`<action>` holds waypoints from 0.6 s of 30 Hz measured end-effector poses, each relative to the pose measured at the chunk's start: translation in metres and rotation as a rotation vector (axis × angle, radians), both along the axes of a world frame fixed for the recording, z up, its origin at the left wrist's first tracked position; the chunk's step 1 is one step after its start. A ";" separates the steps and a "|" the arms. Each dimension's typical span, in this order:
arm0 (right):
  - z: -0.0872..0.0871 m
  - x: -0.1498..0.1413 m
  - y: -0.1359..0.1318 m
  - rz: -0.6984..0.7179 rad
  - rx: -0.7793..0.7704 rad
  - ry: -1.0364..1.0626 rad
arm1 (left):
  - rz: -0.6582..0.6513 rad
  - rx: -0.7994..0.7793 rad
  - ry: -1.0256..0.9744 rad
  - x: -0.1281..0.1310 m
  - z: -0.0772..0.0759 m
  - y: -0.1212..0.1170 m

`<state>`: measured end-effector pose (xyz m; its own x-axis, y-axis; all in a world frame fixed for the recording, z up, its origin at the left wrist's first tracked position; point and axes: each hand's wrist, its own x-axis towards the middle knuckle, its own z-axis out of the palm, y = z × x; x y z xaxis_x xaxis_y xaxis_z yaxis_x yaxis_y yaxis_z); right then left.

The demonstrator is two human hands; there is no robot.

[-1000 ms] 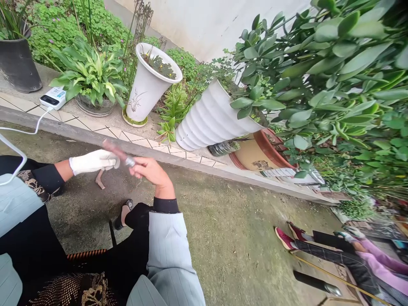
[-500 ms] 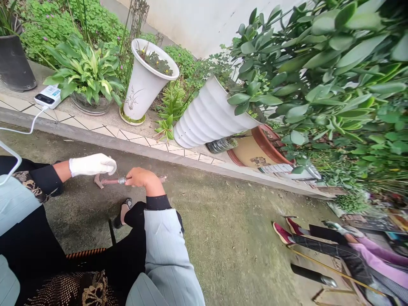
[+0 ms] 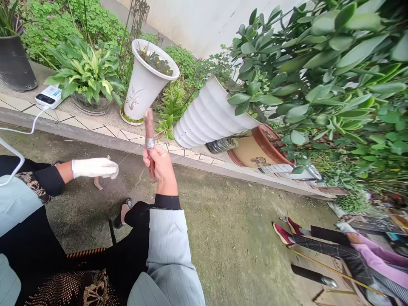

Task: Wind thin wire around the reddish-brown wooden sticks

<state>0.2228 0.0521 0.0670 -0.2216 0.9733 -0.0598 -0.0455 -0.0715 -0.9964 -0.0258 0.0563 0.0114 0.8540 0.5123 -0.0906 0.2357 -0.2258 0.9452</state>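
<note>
My right hand (image 3: pixel 160 165) is closed around a brown wooden stick (image 3: pixel 148 123), held nearly upright above the ground. Silvery wire (image 3: pixel 149 143) is wound in a band around the stick, just above my fingers. My left hand (image 3: pixel 95 167), in a white glove, is curled shut to the left of it. A thin strand (image 3: pixel 125 158) stretches from the left fingertips toward the stick. Behind and below the glove shows a brown wooden piece (image 3: pixel 98 183), mostly hidden; whether the left hand grips it too I cannot tell.
Along a tiled ledge (image 3: pixel 127 135) stand a white flared pot (image 3: pixel 140 91), a ribbed white pot (image 3: pixel 210 114), a leafy plant (image 3: pixel 91 72) and a white device (image 3: pixel 49 97) with a cable. At the right, another person's legs with red shoes (image 3: pixel 282 233) are near a dark cylinder (image 3: pixel 312 275).
My right hand has risen and swung the stick from lying nearly level to upright. The left hand has shifted slightly right and down. The thin strand now shows stretched between the hands.
</note>
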 end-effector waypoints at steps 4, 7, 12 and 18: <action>-0.010 0.009 0.014 -0.171 -0.091 -0.541 | -0.144 -0.045 0.029 -0.003 0.017 -0.002; -0.018 -0.002 0.013 0.079 -0.153 -1.083 | -0.070 -0.043 -0.003 -0.008 0.023 0.000; -0.023 -0.042 -0.004 0.868 -0.257 -1.263 | 0.130 0.023 0.038 -0.014 0.021 0.005; -0.013 -0.037 -0.010 1.106 -0.234 -0.670 | 0.335 0.029 0.098 -0.015 0.021 0.013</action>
<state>0.1857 0.0423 0.0541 -0.7516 0.2494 -0.6107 0.6438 0.0751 -0.7615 -0.0409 0.0688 0.0321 0.6258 0.7663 -0.1454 0.3907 -0.1467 0.9088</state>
